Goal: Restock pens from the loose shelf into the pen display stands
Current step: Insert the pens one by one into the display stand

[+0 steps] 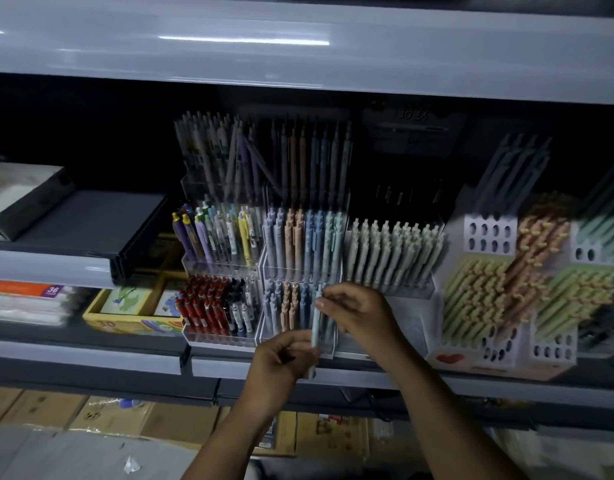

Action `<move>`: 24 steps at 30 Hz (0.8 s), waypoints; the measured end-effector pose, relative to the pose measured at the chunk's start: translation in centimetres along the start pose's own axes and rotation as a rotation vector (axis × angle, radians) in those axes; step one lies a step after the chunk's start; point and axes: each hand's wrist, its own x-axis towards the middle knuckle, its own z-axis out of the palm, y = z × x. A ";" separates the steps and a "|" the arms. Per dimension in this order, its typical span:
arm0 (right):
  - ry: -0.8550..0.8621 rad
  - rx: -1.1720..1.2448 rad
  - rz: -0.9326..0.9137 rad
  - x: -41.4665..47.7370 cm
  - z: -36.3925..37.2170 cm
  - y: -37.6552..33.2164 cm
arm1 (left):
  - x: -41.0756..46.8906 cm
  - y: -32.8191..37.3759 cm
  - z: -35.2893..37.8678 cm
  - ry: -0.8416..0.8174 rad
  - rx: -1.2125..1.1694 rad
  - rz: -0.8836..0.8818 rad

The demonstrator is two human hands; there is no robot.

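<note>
A pale blue pen (316,320) stands nearly upright in front of the lowest tier of a clear stepped pen stand (298,268) filled with pastel pens. My right hand (354,308) pinches the pen's top end. My left hand (285,358) grips its lower part, and may hold more pens; that is unclear. To the left stands another clear stand (217,306) with red, black and mixed pens. On the right, a row of pale green pens (392,251) fills a clear tray.
White perforated display blocks (491,233) with green and orange pens stand at the right. A yellow box (132,310) and packaged goods (28,299) lie on the left shelf. Cardboard cartons (108,414) sit below. A grey shelf edge (333,370) runs beneath my hands.
</note>
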 end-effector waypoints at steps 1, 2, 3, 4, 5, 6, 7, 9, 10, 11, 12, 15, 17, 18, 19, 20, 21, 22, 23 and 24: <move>0.001 0.016 0.008 0.0 0.0 -0.1 | 0.0 0.1 0.1 -0.014 0.009 0.008; 0.007 0.029 0.016 0.0 -0.1 -0.1 | 0.0 0.1 0.2 -0.022 0.011 0.010; 0.013 0.042 0.027 0.0 -0.3 -0.1 | 0.0 0.2 0.3 -0.022 0.009 0.004; 0.021 0.056 0.036 0.0 -0.5 0.0 | 0.1 0.2 0.2 -0.018 0.002 -0.010; 0.037 0.073 0.039 -0.1 -0.8 0.1 | 0.2 0.2 0.1 -0.020 0.001 -0.025; 0.062 0.091 0.034 -0.2 -1.1 0.2 | 0.3 0.1 -0.1 -0.025 0.015 -0.037; 0.099 0.112 0.028 -0.2 -1.5 0.4 | 0.5 -0.1 -0.5 -0.027 0.047 -0.040; 0.179 0.125 0.014 -0.2 -2.0 1.0 | 1.1 -0.5 -1.3 0.012 0.132 -0.035; 0.209 0.104 0.004 -0.2 -2.2 1.4 | 1.4 -0.8 -1.9 0.050 0.180 -0.022; 0.229 0.072 -0.003 -0.1 -2.3 1.8 | 1.8 -1.0 -2.4 0.090 0.235 -0.001; 0.240 0.041 -0.005 -0.1 -2.2 2.3 | 2.1 -1.2 -2.9 0.124 0.294 0.024; 0.246 -0.038 -0.017 -0.1 -1.7 3.7 | 2.7 -1.2 -3.8 0.177 0.392 0.075; 0.223 -0.095 -0.046 -0.2 -1.2 4.5 | 2.9 -1.1 -3.8 0.208 0.415 0.101; 0.212 -0.117 -0.061 -0.3 -0.9 4.9 | 3.0 -1.0 -3.8 0.236 0.428 0.115; 0.206 -0.141 -0.077 -0.2 -0.7 5.2 | 3.0 -0.9 -3.7 0.268 0.437 0.132; 0.201 -0.165 -0.090 -0.2 -0.5 5.6 | 3.2 -0.9 -3.7 0.297 0.441 0.150; 0.193 -0.189 -0.094 0.0 -0.4 5.9 | 3.3 -0.8 -3.6 0.319 0.442 0.166; 0.178 -0.207 -0.093 0.1 -0.2 6.2 | 3.4 -0.7 -3.6 0.331 0.445 0.181; 0.156 -0.232 -0.091 0.1 -0.1 6.5 | 3.5 -0.5 -3.5 0.335 0.457 0.196; 0.134 -0.267 -0.102 0.1 0.1 6.9 | 3.6 -0.4 -3.4 0.335 0.474 0.214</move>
